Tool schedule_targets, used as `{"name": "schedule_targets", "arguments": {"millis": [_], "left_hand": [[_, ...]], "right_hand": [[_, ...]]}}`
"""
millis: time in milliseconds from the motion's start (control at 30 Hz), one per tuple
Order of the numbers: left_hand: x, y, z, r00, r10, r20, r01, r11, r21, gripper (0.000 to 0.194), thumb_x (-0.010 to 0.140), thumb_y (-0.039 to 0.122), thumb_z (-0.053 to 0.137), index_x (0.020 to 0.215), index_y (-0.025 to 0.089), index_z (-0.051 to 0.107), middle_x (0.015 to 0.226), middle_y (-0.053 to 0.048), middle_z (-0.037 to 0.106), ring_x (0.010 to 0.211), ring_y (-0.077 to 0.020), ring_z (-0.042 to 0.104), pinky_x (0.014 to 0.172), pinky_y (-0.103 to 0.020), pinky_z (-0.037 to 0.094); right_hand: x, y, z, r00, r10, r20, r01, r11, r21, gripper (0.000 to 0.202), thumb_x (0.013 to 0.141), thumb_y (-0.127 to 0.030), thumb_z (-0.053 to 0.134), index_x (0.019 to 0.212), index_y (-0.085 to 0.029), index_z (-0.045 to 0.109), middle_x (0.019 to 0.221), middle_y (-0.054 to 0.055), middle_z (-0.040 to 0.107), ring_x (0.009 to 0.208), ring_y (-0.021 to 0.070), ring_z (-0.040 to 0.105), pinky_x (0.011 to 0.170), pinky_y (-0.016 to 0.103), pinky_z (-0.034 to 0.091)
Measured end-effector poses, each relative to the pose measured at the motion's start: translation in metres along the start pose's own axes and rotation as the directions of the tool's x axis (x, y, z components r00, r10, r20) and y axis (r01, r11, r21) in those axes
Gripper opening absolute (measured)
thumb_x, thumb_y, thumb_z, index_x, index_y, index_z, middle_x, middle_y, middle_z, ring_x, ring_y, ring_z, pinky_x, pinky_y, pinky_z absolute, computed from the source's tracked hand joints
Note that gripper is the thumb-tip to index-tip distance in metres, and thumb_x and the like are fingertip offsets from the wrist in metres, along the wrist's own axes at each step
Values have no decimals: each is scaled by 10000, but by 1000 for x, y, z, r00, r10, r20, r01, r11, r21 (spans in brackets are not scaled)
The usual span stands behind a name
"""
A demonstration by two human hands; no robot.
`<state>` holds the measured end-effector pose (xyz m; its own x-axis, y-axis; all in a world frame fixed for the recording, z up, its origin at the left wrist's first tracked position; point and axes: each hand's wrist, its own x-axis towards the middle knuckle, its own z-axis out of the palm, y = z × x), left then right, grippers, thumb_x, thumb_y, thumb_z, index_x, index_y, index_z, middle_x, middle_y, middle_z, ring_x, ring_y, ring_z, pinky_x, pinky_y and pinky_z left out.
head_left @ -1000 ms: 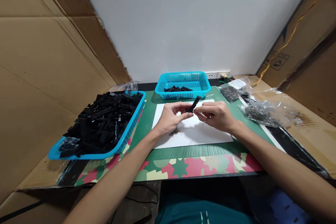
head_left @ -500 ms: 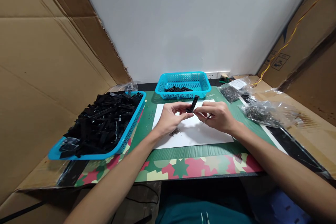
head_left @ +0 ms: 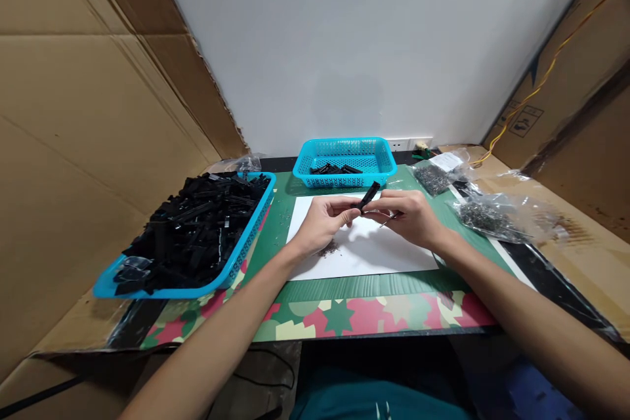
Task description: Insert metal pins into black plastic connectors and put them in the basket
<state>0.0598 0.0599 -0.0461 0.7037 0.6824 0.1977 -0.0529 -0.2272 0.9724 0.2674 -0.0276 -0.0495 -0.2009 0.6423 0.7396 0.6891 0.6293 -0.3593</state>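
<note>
Between my two hands a black plastic part (head_left: pixel 370 195) sticks up, tilted to the right, above a white sheet (head_left: pixel 364 256). My left hand (head_left: pixel 325 222) pinches its lower end between thumb and fingers. My right hand (head_left: pixel 408 215) has its fingertips against the part's right side and also holds a thin metal tool (head_left: pixel 388 220), which points down and left from under the fingers. A small heap of tiny dark pieces (head_left: pixel 329 249) lies on the sheet beside my left wrist. The contact point at the fingertips is too small to make out.
At the left stands a blue basket (head_left: pixel 246 246) heaped with black parts. A second blue basket (head_left: pixel 381 177) with several black parts is at the back. Plastic bags of small metal pieces (head_left: pixel 433 177) (head_left: pixel 485 216) lie at the right. Cardboard walls flank the table.
The black part has tipped further to the right between my fingers. Both hands have barely moved, and the view has shifted slightly.
</note>
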Motion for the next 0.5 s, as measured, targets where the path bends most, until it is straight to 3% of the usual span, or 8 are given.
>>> {"name": "schedule_targets", "arguments": {"millis": [100, 267, 500], "left_hand": [[0, 3, -1, 999, -36, 22, 37, 999, -34, 474, 819, 566, 818, 1032, 144, 833, 757, -60, 723, 579, -106, 509, 563, -262, 423], [-1, 6, -2, 998, -26, 61, 26, 1000, -3, 536, 899, 646, 690, 767, 133, 769, 667, -41, 626, 577, -106, 435, 550, -264, 344], [-1, 7, -3, 997, -12, 70, 8, 998, 57, 547, 912, 646, 673, 750, 130, 757, 661, -45, 630, 564, -108, 431, 544, -269, 331]], "right_hand": [[2, -3, -3, 1000, -9, -21, 9, 1000, -14, 191, 987, -353, 718, 984, -193, 822, 682, 2, 666, 543, 106, 503, 544, 245, 404], [3, -4, -5, 998, -14, -67, 11, 999, -47, 215, 998, -367, 705, 1050, -188, 811, 678, 0, 646, 543, 109, 490, 545, 251, 415], [1, 0, -5, 993, -58, -98, 52, 996, -67, 236, 1039, -283, 634, 947, -190, 830, 725, 22, 662, 585, 118, 562, 540, 255, 433]]}}
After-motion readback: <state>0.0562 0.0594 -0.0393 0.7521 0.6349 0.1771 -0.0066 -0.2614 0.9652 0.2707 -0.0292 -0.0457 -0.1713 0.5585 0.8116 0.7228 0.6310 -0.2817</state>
